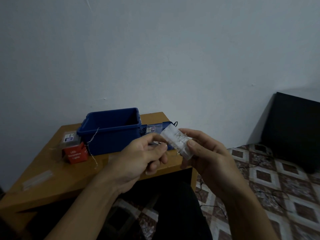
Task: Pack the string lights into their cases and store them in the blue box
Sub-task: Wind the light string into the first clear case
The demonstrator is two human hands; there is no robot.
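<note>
A wooden tabletop carries the open blue box at its far side, with a red carton (lettered "LED") just left of it. Nearer, the right hand closes its grip around a clear case of string lights, while the left hand pinches at the case's left end.
</note>
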